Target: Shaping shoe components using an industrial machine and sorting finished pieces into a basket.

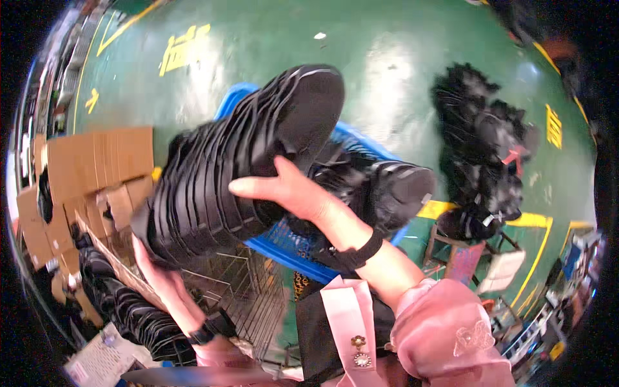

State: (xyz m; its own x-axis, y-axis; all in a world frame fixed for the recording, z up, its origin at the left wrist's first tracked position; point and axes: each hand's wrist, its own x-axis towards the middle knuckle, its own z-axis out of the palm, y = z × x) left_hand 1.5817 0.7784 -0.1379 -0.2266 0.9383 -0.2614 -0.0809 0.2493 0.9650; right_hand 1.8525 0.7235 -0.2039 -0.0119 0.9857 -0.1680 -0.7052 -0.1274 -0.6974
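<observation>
A thick stack of black shoe-sole-shaped pieces (213,187), pressed together face to face with thin pale edges, is held tilted in front of me between both hands. My left hand (158,277) grips its lower left end, the fingers partly hidden behind it. My right hand (290,193) lies against its near right side, thumb pointing left, other fingers mostly hidden. Under the stack's right part stands a blue plastic basket (277,248) holding more black pieces (400,190) of the same kind. At lower left, a long row of similar black pieces (138,316) lies beside a wire cart (251,290).
Cardboard boxes (100,161) stand at the left. On the green floor (380,45) at the right are heaped bundles of black pieces (480,135), one with a red tie. A small stool (464,255) stands near them, and a white sheet (103,358) lies at lower left.
</observation>
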